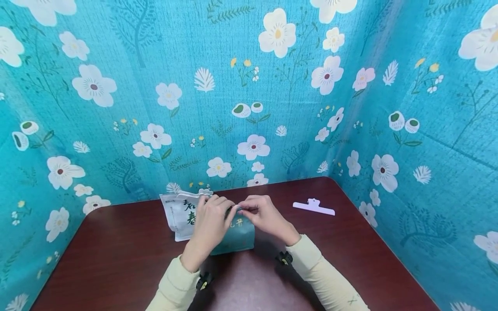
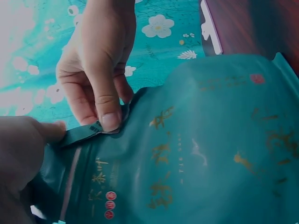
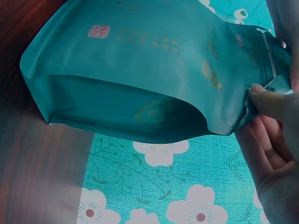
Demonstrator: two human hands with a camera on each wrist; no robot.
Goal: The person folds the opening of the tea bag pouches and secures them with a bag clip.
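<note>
A teal tea pouch (image 1: pixel 240 236) with gold lettering stands on the dark wooden table (image 1: pixel 116 259). Both hands meet at its top edge. My left hand (image 1: pixel 225 208) grips the top strip from the left, and my right hand (image 1: pixel 244 208) pinches it from the right. In the left wrist view the right hand (image 2: pixel 110 122) has thumb and forefinger on the teal strip of the pouch (image 2: pixel 210 140). In the right wrist view the right hand (image 3: pixel 261 95) holds the pouch (image 3: pixel 140 70) at its upper corner. A white tea pouch (image 1: pixel 180 214) stands behind the teal one, partly hidden by my left hand.
A white bag clip (image 1: pixel 313 207) lies on the table to the right of the hands, also seen as the clip (image 2: pixel 210 28) in the left wrist view. A teal floral cloth screen (image 1: pixel 249 108) walls the table on three sides.
</note>
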